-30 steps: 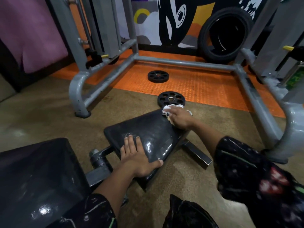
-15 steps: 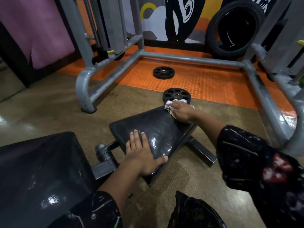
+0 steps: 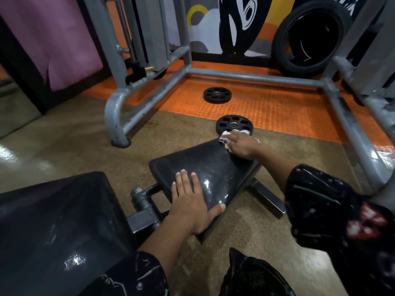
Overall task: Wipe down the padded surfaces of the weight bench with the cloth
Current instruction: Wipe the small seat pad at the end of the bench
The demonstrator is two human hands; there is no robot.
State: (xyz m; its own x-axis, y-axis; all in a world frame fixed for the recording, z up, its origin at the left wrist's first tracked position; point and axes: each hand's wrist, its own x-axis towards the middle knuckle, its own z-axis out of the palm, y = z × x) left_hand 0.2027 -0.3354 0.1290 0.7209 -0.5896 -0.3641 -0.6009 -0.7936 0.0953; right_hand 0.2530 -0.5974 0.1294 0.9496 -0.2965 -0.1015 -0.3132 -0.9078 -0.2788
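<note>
A person leans over a black weight bench on a gym floor, both hands on its smaller seat pad (image 3: 205,167). The right hand (image 3: 241,146) presses a crumpled white cloth (image 3: 230,133) against the pad's far corner, fingers curled over the fabric — the same corner it worked half a second and a full second ago, with the cloth bunched much as before. The left hand (image 3: 192,206) lies flat and open on the pad's near edge, fingers together and pointing away, thumb hooked round the side; its placement has not changed across the three moments. What differs is mainly the view: the camera has drifted, so the bench and hands sit slightly further right and lower in the picture than a second ago, while the hands keep their stations on the pad.

The larger back pad (image 3: 57,227) fills the lower left, glossy under the lights and joined to the seat by a dark metal hinge (image 3: 143,206). Just beyond the cloth a black weight plate (image 3: 234,124) lies on the floor at the edge of the orange mat (image 3: 267,107); a second plate (image 3: 217,94) rests further back on the mat — inside a grey steel frame (image 3: 252,75). A black tyre (image 3: 307,37) leans against the painted wall.
</note>
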